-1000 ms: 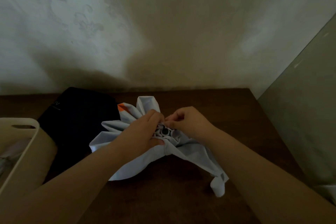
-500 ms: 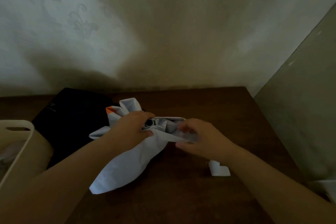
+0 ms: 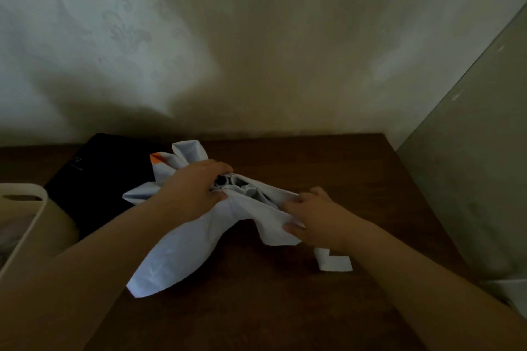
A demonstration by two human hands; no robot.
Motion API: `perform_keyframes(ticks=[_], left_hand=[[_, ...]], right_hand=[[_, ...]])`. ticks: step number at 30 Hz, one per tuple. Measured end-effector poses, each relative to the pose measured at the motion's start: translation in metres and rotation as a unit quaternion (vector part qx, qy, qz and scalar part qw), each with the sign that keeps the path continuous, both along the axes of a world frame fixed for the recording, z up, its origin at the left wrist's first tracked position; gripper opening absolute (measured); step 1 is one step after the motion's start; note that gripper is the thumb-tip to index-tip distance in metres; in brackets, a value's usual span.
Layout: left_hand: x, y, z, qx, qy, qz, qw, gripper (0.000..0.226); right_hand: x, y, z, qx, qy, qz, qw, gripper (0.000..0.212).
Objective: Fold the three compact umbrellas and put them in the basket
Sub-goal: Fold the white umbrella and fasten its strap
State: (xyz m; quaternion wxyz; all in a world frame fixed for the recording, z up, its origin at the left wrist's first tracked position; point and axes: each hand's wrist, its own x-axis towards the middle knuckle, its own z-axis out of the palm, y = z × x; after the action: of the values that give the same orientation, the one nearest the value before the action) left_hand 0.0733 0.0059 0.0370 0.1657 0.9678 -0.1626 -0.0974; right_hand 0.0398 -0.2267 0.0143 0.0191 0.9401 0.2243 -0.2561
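A white compact umbrella (image 3: 182, 248) with an orange patch lies collapsed and loose on the dark wooden table (image 3: 328, 174). My left hand (image 3: 194, 188) grips its centre where the dark hub shows. My right hand (image 3: 316, 222) pinches a fold of white canopy to the right of the hub. The umbrella's closing strap (image 3: 333, 262) trails on the table below my right wrist. A black umbrella (image 3: 94, 179) lies partly under the white one at the back left. The beige basket (image 3: 28, 225) stands at the left edge; pale contents inside it are barely visible.
A wall runs along the back of the table. A grey-green panel (image 3: 470, 179) stands along the table's right side, with something white (image 3: 510, 291) at its foot.
My right hand left the hub and moved right and down along the canopy, pulling a fold outward. The left hand keeps hold of the centre. The lower fabric flap now hangs toward me.
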Motion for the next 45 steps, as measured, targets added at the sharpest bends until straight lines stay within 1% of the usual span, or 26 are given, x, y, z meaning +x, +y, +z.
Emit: perform_keyframes(ticks=[1, 3, 6, 7, 8, 9, 11, 13, 15, 16, 17, 19, 20, 21, 23, 25, 27, 28, 30, 32, 34, 36, 40, 42, 45], left_hand=[[0.001, 0.001, -0.001, 0.003, 0.001, -0.003, 1.000, 0.049], [0.004, 0.002, -0.004, 0.017, 0.000, -0.009, 1.000, 0.048], [0.006, -0.002, -0.005, 0.027, -0.006, -0.001, 1.000, 0.045], [0.007, -0.003, -0.005, 0.030, -0.010, 0.001, 1.000, 0.045], [0.008, -0.004, -0.005, 0.030, -0.012, 0.004, 0.999, 0.045], [0.008, -0.003, -0.006, 0.029, -0.011, 0.007, 0.999, 0.046], [0.009, -0.002, -0.006, 0.028, -0.009, 0.006, 1.000, 0.046], [0.009, -0.002, -0.007, 0.028, -0.009, 0.002, 1.000, 0.045], [0.009, -0.001, -0.008, 0.029, -0.011, 0.004, 1.000, 0.046], [0.010, 0.000, -0.009, 0.029, -0.010, 0.006, 1.000, 0.047], [0.010, 0.002, -0.009, 0.026, -0.007, 0.007, 1.000, 0.047], [0.010, 0.003, -0.009, 0.025, 0.001, 0.003, 1.000, 0.048], [0.009, 0.003, -0.009, 0.027, 0.002, 0.001, 1.000, 0.048], [0.009, 0.002, -0.009, 0.029, 0.000, 0.001, 1.000, 0.048], [0.008, 0.000, -0.011, 0.030, -0.008, -0.001, 1.000, 0.048], [0.008, -0.001, -0.011, 0.029, -0.009, -0.004, 1.000, 0.047], [0.008, 0.000, -0.011, 0.028, -0.003, -0.006, 1.000, 0.047], [0.007, 0.001, -0.011, 0.026, 0.001, -0.005, 1.000, 0.048], [0.006, 0.003, -0.011, 0.022, -0.002, -0.003, 1.000, 0.049], [0.005, 0.005, -0.012, 0.020, -0.005, 0.000, 1.000, 0.049], [0.005, 0.006, -0.012, 0.017, -0.004, 0.004, 1.000, 0.050], [0.004, 0.005, -0.012, 0.019, -0.008, 0.003, 1.000, 0.051], [0.004, 0.006, -0.011, 0.018, -0.012, 0.004, 1.000, 0.051], [0.004, 0.006, -0.011, 0.015, -0.009, 0.002, 1.000, 0.049], [0.005, 0.002, -0.009, 0.012, -0.002, -0.006, 1.000, 0.046]], right_hand=[[0.000, -0.004, -0.002, -0.026, -0.016, 0.024, 0.999, 0.031], [0.003, -0.011, 0.002, -0.050, -0.048, 0.037, 0.997, 0.031], [0.010, -0.026, 0.012, -0.035, -0.123, 0.022, 0.992, 0.033], [0.013, -0.031, 0.014, -0.023, -0.128, 0.003, 0.992, 0.033], [0.015, -0.035, 0.015, -0.007, -0.110, -0.026, 0.994, 0.032], [0.016, -0.038, 0.014, 0.015, -0.075, -0.061, 0.995, 0.031], [0.016, -0.040, 0.009, 0.071, -0.008, -0.136, 0.988, 0.029], [0.015, -0.042, 0.005, 0.110, -0.012, -0.195, 0.975, 0.028], [0.017, -0.041, 0.005, 0.126, -0.038, -0.217, 0.967, 0.030], [0.016, -0.038, 0.006, 0.129, -0.047, -0.215, 0.967, 0.036], [0.016, -0.034, 0.007, 0.128, -0.065, -0.203, 0.969, 0.045], [0.016, -0.024, 0.012, 0.140, -0.144, -0.162, 0.966, 0.068], [0.016, -0.016, 0.017, 0.170, -0.183, -0.133, 0.959, 0.073], [0.016, -0.007, 0.023, 0.210, -0.204, -0.100, 0.951, 0.070], [0.019, 0.016, 0.029, 0.250, -0.186, -0.029, 0.950, 0.053], [0.024, 0.039, 0.028, 0.243, -0.131, 0.006, 0.961, 0.038], [0.030, 0.052, 0.025, 0.223, -0.076, 0.001, 0.972, 0.031], [0.031, 0.053, 0.022, 0.211, -0.066, 0.004, 0.975, 0.028], [0.033, 0.052, 0.017, 0.192, -0.091, 0.017, 0.977, 0.024], [0.033, 0.050, 0.012, 0.207, -0.142, 0.034, 0.967, 0.021], [0.032, 0.052, 0.012, 0.224, -0.173, 0.030, 0.959, 0.016], [0.031, 0.053, 0.013, 0.225, -0.187, 0.029, 0.956, 0.016], [0.029, 0.050, 0.014, 0.225, -0.174, 0.026, 0.959, 0.019], [0.029, 0.050, 0.011, 0.220, -0.181, 0.019, 0.958, 0.020], [0.032, 0.052, 0.010, 0.188, -0.178, -0.023, 0.966, 0.030]])
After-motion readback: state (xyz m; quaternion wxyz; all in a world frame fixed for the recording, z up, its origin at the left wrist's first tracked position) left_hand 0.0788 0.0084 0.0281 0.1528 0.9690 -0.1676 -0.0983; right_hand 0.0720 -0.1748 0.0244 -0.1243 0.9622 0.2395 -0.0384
